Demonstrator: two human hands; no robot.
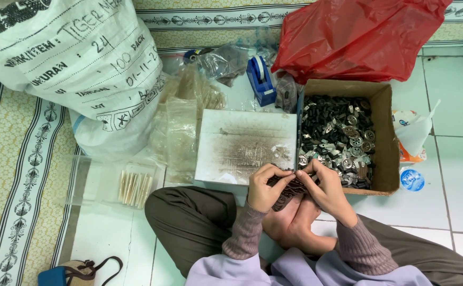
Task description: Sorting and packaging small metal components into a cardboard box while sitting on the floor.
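My left hand (pixel 264 189) and my right hand (pixel 324 191) are drawn close together over my lap, fingers curled in and pinching, both clamped on a small dark ridged piece (pixel 288 189) held between them, just in front of the cardboard box (pixel 381 139). My left thumb and fingertips press on its left end, my right fingers grip its right end; how the piece is built I cannot tell, it is mostly hidden by my fingers. The box, just beyond my right hand, is heaped with dark and silvery metal parts (pixel 337 139). A worn white board (pixel 244 144) lies flat just past my left hand, touching the box's side. Further back stand a blue tape dispenser (pixel 260 79) and a red plastic bag (pixel 356 37).
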